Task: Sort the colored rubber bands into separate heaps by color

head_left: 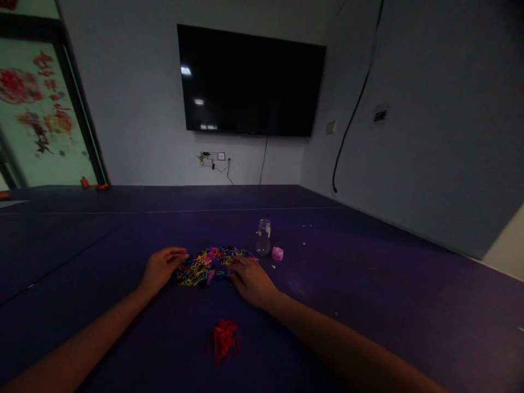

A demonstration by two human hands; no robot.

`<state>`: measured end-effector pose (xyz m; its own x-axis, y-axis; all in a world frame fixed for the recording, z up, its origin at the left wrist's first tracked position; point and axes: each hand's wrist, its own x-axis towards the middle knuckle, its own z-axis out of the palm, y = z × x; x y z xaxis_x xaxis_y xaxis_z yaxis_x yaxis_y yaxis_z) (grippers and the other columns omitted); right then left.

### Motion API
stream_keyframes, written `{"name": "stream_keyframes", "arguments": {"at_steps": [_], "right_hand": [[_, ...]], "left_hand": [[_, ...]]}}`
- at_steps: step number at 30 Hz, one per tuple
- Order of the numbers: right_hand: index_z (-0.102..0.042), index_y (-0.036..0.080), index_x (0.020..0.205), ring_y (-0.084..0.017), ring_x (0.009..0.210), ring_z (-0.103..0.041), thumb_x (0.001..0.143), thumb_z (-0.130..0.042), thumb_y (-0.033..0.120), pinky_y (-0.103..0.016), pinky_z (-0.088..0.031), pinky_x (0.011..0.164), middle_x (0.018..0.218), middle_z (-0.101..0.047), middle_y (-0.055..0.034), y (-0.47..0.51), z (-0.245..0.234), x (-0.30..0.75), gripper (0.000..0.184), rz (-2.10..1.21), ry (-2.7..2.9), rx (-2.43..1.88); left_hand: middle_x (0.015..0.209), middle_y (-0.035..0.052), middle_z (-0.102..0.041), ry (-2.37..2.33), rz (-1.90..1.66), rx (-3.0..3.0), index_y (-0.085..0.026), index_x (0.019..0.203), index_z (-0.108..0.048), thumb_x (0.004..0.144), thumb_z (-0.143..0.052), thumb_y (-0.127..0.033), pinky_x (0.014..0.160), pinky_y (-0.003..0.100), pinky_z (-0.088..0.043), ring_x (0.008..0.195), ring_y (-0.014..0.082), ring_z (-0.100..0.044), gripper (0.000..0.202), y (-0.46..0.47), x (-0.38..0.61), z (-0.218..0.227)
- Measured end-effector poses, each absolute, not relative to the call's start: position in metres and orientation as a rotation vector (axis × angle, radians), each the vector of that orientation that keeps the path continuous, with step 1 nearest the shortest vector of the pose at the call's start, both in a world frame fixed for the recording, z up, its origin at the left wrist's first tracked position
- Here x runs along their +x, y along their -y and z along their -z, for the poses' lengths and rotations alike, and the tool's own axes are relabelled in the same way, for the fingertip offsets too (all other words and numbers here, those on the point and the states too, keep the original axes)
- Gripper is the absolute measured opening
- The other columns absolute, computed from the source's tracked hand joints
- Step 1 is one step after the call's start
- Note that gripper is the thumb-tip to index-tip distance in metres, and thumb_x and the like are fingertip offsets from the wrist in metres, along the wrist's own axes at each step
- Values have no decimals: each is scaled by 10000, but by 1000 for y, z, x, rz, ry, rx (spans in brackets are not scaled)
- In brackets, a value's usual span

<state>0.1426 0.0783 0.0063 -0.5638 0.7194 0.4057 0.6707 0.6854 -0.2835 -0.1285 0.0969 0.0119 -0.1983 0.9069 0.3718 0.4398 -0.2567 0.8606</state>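
Observation:
A heap of multicoloured paper clips [210, 264] lies on the dark purple table [368, 284]. My left hand [161, 267] rests at the heap's left edge, fingers curled toward it and touching the clips. My right hand [250, 279] lies at the heap's right edge, fingers bent down onto the clips; what they pinch, if anything, is hidden. Nearer to me sits a small separate pile of red clips [223, 338], between my forearms. Just beyond the heap stand a small clear bottle [263, 237] and its pink cap [277, 253].
A black wall screen [249, 82] hangs ahead, with sockets [215, 157] and cables below it. A glass door with red decorations [33, 109] is at far left. A grey wall [429, 136] borders the table on the right.

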Motion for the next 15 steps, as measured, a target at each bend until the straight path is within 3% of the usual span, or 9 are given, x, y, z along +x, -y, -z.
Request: {"name": "stream_keyframes", "arguments": {"at_steps": [8, 15], "right_hand": [[-597, 204, 1159, -220, 1133, -519, 895, -452, 200, -373, -376, 968, 1229, -567, -86, -78, -7, 143, 301, -122, 2402, -1081], [-604, 180, 1147, -229, 1142, -515, 898, -442, 209, -378, -375, 976, 1230, -565, -100, -79, -7, 142, 298, -119, 2422, -1086]], "left_hand": [[879, 59, -734, -1601, -1382, 1866, -196, 780, -683, 673, -606, -405, 796, 353, -525, 829, 237, -680, 247, -94, -124, -15], [755, 25, -690, -1752, -1183, 2150, -198, 778, -667, 668, -498, -254, 692, 302, -487, 746, 202, -642, 209, -90, -122, -17]]}}
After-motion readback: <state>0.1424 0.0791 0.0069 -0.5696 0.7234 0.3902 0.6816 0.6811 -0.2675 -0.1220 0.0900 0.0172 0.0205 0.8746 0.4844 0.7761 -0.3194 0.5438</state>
